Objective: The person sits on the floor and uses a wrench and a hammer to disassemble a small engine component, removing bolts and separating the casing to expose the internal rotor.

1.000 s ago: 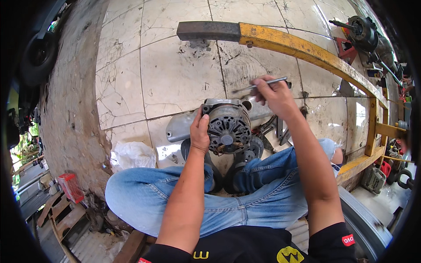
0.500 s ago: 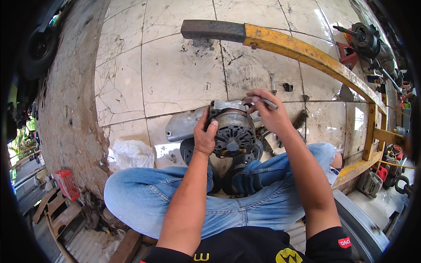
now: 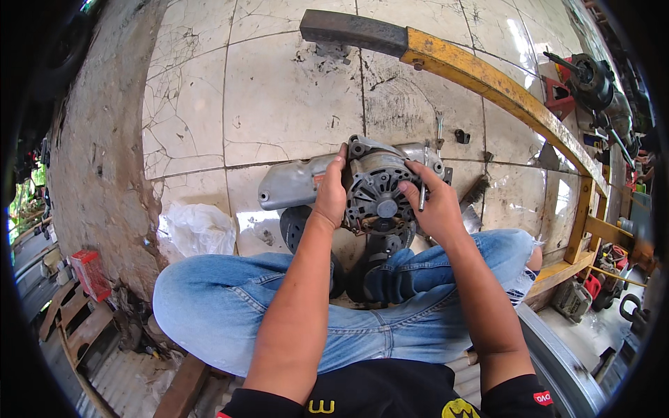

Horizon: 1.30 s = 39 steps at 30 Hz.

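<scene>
A grey metal alternator [image 3: 382, 182] with a round vented end sits in front of my crossed legs, just above my dark footwear. My left hand [image 3: 330, 194] is closed against its left side, fingers reaching toward the upper bracket. From the other side, my right hand [image 3: 440, 202] grips the alternator's right edge, the thumb on its vented face. A short thin metal rod [image 3: 422, 198] is also held in those right fingers, pointing down; its exact kind does not show. Behind the alternator lies a silver metal cover [image 3: 287, 184], partly hidden by it and my left hand.
A yellow steel beam [image 3: 481, 73] with a dark end arches over the tiles at the upper right. A wrench [image 3: 440, 127] and a small black part [image 3: 461, 136] lie beyond my right hand. A white plastic bag [image 3: 201, 230] rests left, near a red box [image 3: 90, 275].
The alternator has turned and tipped, showing more of its vented face. My right hand has come down from above it onto its right edge, with the rod now pointing downward.
</scene>
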Each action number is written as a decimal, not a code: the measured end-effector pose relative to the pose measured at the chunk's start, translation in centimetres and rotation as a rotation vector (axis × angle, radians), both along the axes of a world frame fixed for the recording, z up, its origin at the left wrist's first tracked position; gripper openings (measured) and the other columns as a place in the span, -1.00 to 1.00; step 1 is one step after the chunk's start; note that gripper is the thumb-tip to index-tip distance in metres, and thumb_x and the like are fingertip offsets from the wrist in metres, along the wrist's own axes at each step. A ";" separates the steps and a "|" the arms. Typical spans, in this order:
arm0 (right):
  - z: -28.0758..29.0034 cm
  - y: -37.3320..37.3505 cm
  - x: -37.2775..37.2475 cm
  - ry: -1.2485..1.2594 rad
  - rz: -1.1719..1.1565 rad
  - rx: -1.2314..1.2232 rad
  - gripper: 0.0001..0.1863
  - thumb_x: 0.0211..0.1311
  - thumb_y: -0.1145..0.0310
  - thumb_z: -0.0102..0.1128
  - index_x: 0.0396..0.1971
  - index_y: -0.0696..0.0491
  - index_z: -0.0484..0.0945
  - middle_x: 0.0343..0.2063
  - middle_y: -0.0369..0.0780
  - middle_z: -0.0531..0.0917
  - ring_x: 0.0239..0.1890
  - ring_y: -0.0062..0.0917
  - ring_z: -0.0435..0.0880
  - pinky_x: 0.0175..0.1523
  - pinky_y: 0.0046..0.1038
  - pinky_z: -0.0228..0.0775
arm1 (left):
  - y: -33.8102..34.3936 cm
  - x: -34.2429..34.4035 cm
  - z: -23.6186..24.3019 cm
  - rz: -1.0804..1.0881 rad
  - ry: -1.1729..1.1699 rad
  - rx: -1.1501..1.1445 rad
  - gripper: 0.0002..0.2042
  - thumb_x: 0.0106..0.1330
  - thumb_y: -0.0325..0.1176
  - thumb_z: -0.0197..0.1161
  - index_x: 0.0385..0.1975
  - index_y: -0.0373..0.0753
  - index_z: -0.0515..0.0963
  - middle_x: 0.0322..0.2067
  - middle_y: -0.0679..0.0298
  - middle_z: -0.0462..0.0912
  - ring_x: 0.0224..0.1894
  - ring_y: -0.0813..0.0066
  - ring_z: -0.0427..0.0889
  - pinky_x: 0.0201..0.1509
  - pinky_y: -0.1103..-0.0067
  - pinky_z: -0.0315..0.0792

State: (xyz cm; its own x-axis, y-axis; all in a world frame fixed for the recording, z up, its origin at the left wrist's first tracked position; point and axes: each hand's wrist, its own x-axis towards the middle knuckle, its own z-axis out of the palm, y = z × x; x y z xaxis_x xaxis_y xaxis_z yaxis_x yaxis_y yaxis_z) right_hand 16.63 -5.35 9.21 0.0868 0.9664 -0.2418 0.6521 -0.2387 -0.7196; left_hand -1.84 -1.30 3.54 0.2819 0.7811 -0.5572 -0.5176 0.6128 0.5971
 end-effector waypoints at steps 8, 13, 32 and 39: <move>0.7 0.0 0.8 0.031 0.026 -0.024 -0.58 0.29 0.30 0.26 0.12 0.07 0.50 -0.04 -0.01 0.65 0.03 -0.24 0.66 0.09 -0.40 0.44 | -0.5 -1.2 -3.8 -0.010 0.081 0.012 -0.37 0.48 -0.06 0.02 0.35 -0.46 0.19 0.31 0.06 0.33 0.33 0.39 0.30 0.41 0.55 0.13; 0.4 -0.7 1.8 0.071 0.026 -0.059 -0.59 0.32 0.32 0.24 0.13 0.08 0.48 0.02 -0.05 0.63 0.08 -0.33 0.62 0.15 -0.42 0.39 | 0.7 -1.2 -1.8 -0.129 0.221 -0.027 -0.32 0.31 -0.10 0.34 0.27 -0.47 0.31 0.13 0.06 0.53 0.13 0.42 0.51 0.22 0.57 0.37; -0.8 -0.6 3.6 0.202 0.002 -0.114 -0.63 0.37 0.37 0.17 0.12 0.11 0.45 0.17 -0.07 0.52 0.26 -0.37 0.43 0.33 -0.40 0.19 | 1.3 -2.1 -2.6 -0.279 0.184 -0.071 -0.38 0.14 -0.11 0.50 0.11 -0.34 0.46 -0.09 0.12 0.66 -0.03 0.46 0.58 0.05 0.57 0.43; -0.6 -0.3 2.6 0.140 -0.016 -0.076 -0.61 0.34 0.35 0.22 0.12 0.10 0.47 0.11 -0.08 0.57 0.18 -0.40 0.52 0.24 -0.44 0.30 | 1.4 -2.0 -2.5 -0.171 0.227 0.010 -0.34 0.23 -0.16 0.43 0.30 -0.26 0.35 0.06 0.08 0.54 0.05 0.42 0.54 0.16 0.54 0.41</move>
State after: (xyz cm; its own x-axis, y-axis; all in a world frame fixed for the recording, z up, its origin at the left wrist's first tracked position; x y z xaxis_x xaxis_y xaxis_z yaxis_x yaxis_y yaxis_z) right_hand 19.26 -5.70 8.57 0.0627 0.9436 -0.3250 0.5424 -0.3056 -0.7826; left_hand -3.85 0.07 1.06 0.2793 0.7385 -0.6137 -0.2594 0.6734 0.6922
